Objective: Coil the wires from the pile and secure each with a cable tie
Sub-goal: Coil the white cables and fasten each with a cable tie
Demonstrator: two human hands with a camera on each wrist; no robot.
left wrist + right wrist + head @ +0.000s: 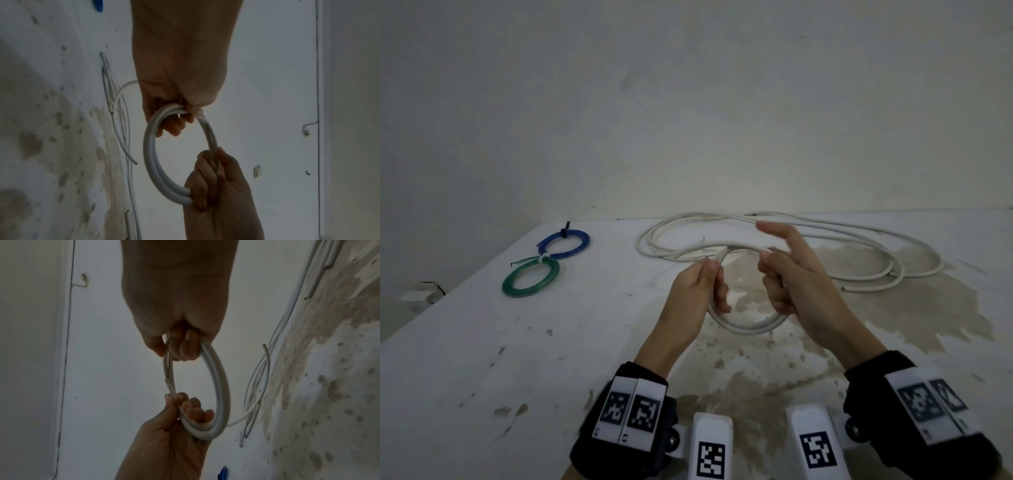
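Gripped on opposite sides by left hand [700,291] and right hand [791,274], stiff white coil [748,325] likely to spring apart untied if either grip slackens

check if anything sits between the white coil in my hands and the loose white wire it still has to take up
Nothing visible does. The white wire coil is gripped by the left hand and right hand; its tail runs unobstructed to the loose white wire pile on the stained white table.

I count two tied coils on the surface [482,342]: one blue coil [563,244], one green coil [530,281]. One white coil [748,323] sits between my two hands, and loose white wire [859,246] lies behind; strands uncountable.
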